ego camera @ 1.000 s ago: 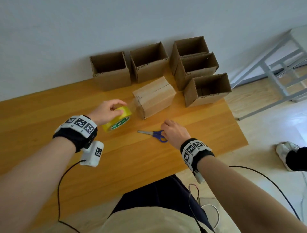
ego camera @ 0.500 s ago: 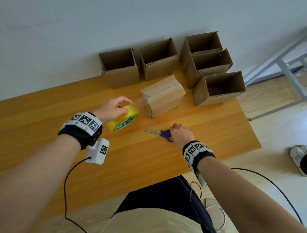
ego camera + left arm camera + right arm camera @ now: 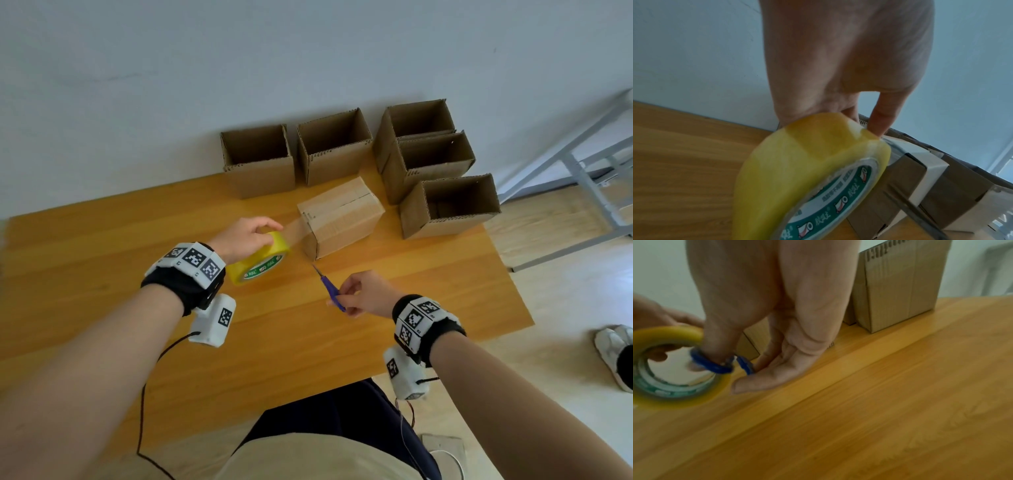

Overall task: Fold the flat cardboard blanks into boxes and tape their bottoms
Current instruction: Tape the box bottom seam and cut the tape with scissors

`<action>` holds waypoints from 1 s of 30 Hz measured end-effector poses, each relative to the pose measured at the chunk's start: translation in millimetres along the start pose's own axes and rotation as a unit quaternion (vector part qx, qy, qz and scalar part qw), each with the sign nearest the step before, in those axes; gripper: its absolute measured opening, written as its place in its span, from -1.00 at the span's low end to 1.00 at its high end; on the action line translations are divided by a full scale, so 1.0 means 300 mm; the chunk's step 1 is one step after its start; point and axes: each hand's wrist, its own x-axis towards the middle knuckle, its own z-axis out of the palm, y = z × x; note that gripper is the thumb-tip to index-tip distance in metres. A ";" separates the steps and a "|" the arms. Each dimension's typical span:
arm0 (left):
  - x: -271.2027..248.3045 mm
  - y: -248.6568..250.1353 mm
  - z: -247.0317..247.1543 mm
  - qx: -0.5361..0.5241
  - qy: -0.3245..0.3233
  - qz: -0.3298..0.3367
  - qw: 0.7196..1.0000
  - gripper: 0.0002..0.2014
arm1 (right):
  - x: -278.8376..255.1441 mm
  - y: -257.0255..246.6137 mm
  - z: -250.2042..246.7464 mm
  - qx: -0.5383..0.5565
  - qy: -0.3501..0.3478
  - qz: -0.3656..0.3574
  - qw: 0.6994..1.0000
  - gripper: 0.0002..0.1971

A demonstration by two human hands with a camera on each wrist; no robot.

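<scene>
A folded cardboard box (image 3: pixel 342 216) lies bottom-up in the middle of the wooden table (image 3: pixel 102 274), with a strip of clear tape (image 3: pixel 293 228) running from its seam to a yellow tape roll (image 3: pixel 260 262). My left hand (image 3: pixel 245 238) grips that roll (image 3: pixel 807 170) just left of the box (image 3: pixel 941 183). My right hand (image 3: pixel 363 294) holds blue-handled scissors (image 3: pixel 330 289) lifted off the table, blades pointing up at the box's near corner. In the right wrist view my fingers pass through the blue scissor loops (image 3: pixel 715 365) beside the roll (image 3: pixel 670 369).
Several open-topped finished boxes (image 3: pixel 334 150) stand along the wall behind and to the right of the taped one. The table's right edge drops to the floor, where a grey metal frame (image 3: pixel 582 164) stands. A white shoe (image 3: pixel 613 353) lies far right.
My right hand has picked the scissors up from the table and turned their blades toward the box. My left hand still holds the roll by the box.
</scene>
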 end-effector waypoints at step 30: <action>0.001 -0.009 -0.010 0.039 0.002 0.030 0.999 -0.62 | -0.015 -0.165 0.023 0.138 -0.023 -0.012 0.990 -0.42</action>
